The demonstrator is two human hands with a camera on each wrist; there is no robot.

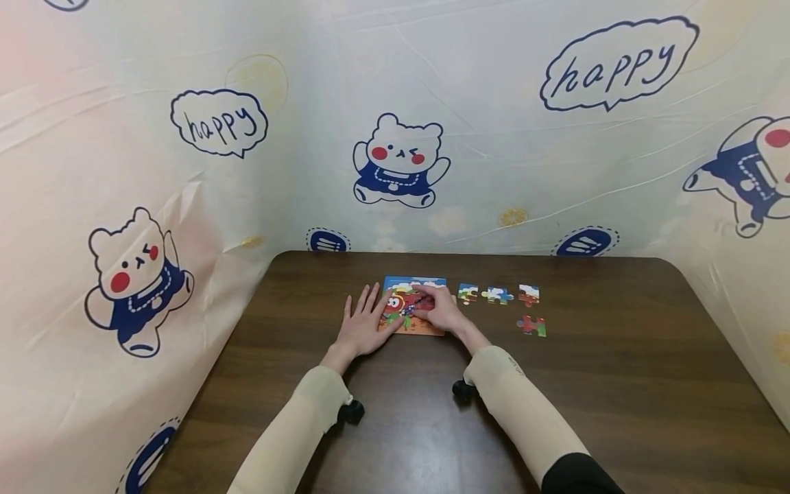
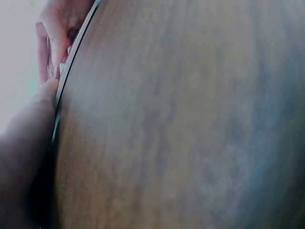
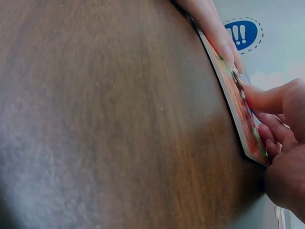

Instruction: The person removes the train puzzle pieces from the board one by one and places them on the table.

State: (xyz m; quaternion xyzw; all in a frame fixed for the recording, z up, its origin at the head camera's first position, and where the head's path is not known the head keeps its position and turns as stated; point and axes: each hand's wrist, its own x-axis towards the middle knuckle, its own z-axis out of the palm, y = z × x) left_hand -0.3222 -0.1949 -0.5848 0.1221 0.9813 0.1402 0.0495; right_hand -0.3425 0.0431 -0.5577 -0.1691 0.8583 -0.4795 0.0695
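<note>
A colourful jigsaw puzzle board (image 1: 413, 329) with a blue top edge and an orange bottom edge lies flat on the table. My left hand (image 1: 363, 331) rests with spread fingers on its left side, the thumb along the lower part of the picture. Over the right half, my right hand (image 1: 446, 312) has its thumb and fingers bent in a pinch at a puzzle piece on the board, mostly covered by the fingers. The right wrist view shows the board (image 3: 238, 112) edge-on, with the right thumb (image 3: 264, 99) down against the picture.
Several loose puzzle pieces lie right of the board: one piece (image 1: 468, 293) closest, another piece (image 1: 497, 295) beside it, a third piece (image 1: 529, 295) farther right, and a red and green piece (image 1: 532, 326) below. A printed curtain (image 1: 494, 171) hangs behind the brown table (image 1: 617, 384).
</note>
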